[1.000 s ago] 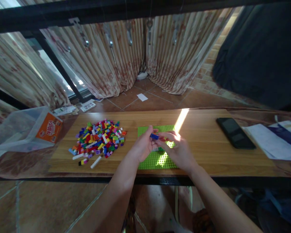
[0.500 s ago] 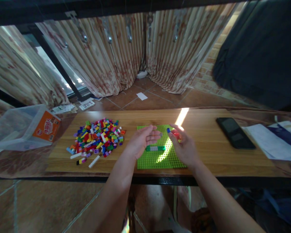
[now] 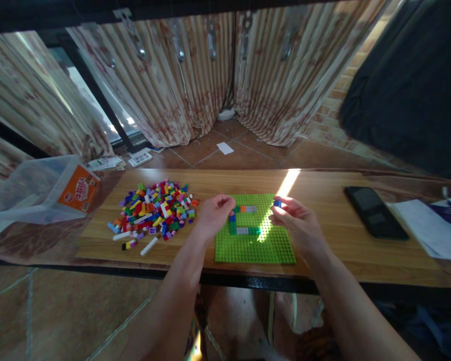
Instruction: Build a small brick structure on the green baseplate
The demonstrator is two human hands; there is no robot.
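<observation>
My right hand [image 3: 298,218] pinches a small blue brick [image 3: 277,203] between thumb and fingers, over the right side of the green baseplate [image 3: 255,253]. At the plate's left edge my left hand [image 3: 215,214] is closed, its fingertips pressed together beside the laid bricks. A bit of red shows by those fingertips; whether they hold it I cannot tell. On the plate, a line of bricks forms three sides of a rectangle: an upper row with an orange brick [image 3: 243,209] and grey ones, a blue and green left side, and a lower row with a grey brick [image 3: 242,231] and green ends.
A heap of mixed coloured bricks [image 3: 154,208] lies on the wooden table [image 3: 323,250], left of the plate. A clear plastic tub [image 3: 33,188] with an orange label stands at far left. To the right are a black phone [image 3: 376,211] and white papers [image 3: 417,228].
My left hand has moved left and its spread fingers have closed. My right hand has shifted slightly right with the blue brick; the red seen at its fingers no longer shows. More laid bricks are visible.
</observation>
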